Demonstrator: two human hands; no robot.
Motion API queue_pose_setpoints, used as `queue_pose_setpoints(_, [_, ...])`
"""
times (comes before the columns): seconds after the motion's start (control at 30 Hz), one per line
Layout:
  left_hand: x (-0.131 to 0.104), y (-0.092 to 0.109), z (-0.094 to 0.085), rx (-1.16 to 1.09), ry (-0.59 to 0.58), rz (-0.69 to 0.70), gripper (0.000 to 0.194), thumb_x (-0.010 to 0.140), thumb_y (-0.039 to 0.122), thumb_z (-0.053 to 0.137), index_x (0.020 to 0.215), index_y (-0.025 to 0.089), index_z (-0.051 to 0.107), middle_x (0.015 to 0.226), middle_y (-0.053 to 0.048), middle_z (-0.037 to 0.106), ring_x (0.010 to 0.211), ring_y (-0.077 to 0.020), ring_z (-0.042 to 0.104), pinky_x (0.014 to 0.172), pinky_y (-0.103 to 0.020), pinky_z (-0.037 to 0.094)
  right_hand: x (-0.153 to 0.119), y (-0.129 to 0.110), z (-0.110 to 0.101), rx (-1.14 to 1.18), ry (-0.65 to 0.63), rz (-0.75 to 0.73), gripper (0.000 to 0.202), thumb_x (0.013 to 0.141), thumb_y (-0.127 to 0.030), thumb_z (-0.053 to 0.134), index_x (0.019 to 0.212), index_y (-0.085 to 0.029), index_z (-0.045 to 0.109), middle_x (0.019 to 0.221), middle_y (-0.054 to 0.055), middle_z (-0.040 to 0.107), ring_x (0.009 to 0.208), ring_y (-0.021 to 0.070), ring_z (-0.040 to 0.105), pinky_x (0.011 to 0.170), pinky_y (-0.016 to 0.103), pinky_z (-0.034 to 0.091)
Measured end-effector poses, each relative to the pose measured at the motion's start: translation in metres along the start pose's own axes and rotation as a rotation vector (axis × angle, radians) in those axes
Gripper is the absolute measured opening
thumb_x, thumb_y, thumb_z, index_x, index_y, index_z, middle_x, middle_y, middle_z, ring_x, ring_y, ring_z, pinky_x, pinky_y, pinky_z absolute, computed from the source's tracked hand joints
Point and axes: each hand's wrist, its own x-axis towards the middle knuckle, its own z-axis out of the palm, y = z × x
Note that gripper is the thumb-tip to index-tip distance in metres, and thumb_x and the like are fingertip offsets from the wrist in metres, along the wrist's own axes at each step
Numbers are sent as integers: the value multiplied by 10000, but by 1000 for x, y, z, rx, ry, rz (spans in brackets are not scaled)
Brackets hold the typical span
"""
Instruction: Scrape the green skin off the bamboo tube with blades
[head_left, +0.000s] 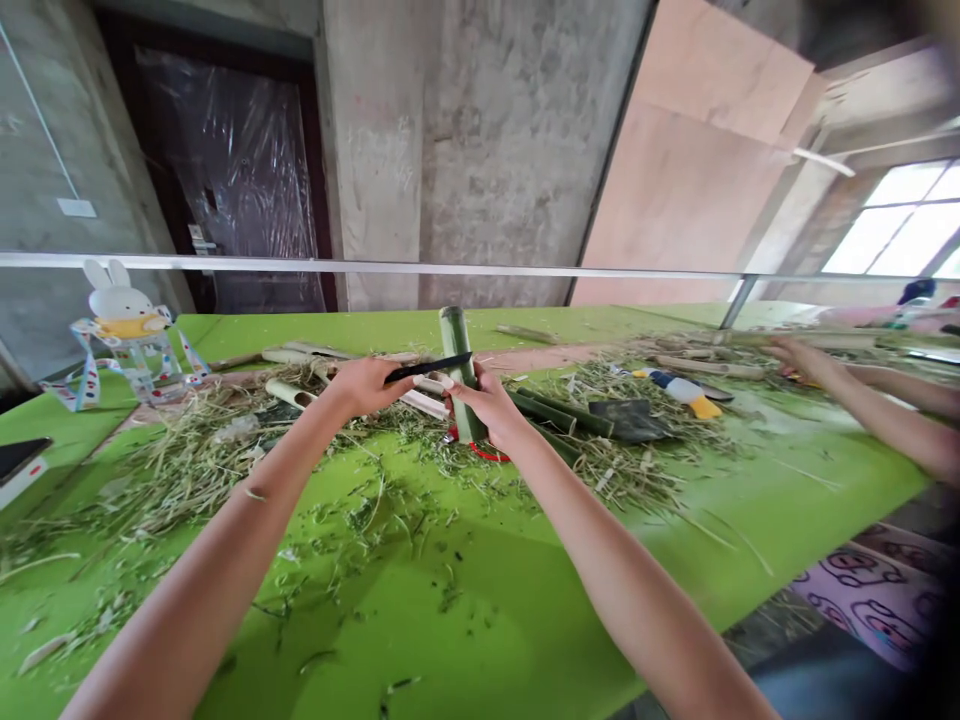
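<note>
My left hand is closed round one end of a dark, narrow blade, whose other end reaches across a green bamboo tube. The bamboo tube stands nearly upright on the green table. My right hand grips this tube from its right side, with the thumb by a pale piece just under the blade. Whether that piece is part of the bamboo cannot be made out. A red loop lies at the foot of the tube.
Shavings and cut bamboo lie on both sides. A rabbit-shaped bottle and phone are at the left. Another person's hands are at the right, beyond a yellow-and-blue-handled tool.
</note>
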Motion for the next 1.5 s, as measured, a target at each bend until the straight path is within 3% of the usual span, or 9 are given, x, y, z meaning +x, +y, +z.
queue_pose_setpoints(0.27, [-1, 1, 10, 53, 4, 74, 455, 825, 522, 308, 838, 183, 613, 640, -41, 629, 572, -155, 555, 494, -255, 289, -2, -4, -1, -27, 24, 39, 425, 551, -412, 745, 789, -194, 468, 581, -55, 515, 472, 83, 479, 455, 237, 400])
queue_pose_setpoints(0.73, [-4, 6, 14, 93, -23, 124, 498, 842, 531, 283, 855, 161, 615, 677, -83, 654, 582, -188, 584, 471, -266, 320, 0, 0, -2, -56, -4, 68, 421, 540, -384, 758, 822, -169, 532, 572, -33, 540, 465, 97, 482, 448, 255, 394])
queue_pose_setpoints(0.97, [-5, 9, 16, 59, -22, 143, 492, 847, 514, 281, 835, 156, 618, 638, -66, 635, 553, -169, 571, 471, -267, 320, 1, 0, 0, -10, 2, 42, 400, 488, -330, 782, 748, -172, 522, 595, -34, 560, 487, 93, 499, 474, 253, 400])
queue_pose_setpoints(1.37, [-6, 10, 18, -37, -27, 141, 476, 838, 502, 305, 859, 148, 623, 596, -59, 606, 526, -166, 551, 476, -272, 337, 1, 3, -2, -6, -12, 23, 438, 479, -301, 784, 817, -175, 535, 628, -39, 570, 512, 99, 511, 495, 254, 421])
queue_pose_setpoints(1.5, [-6, 12, 17, 21, -21, 97, 515, 836, 531, 275, 843, 152, 623, 603, -73, 610, 529, -181, 552, 465, -277, 317, -1, 3, -2, -78, 10, -63, 406, 513, -318, 770, 807, -170, 532, 640, -39, 561, 513, 83, 485, 497, 239, 403])
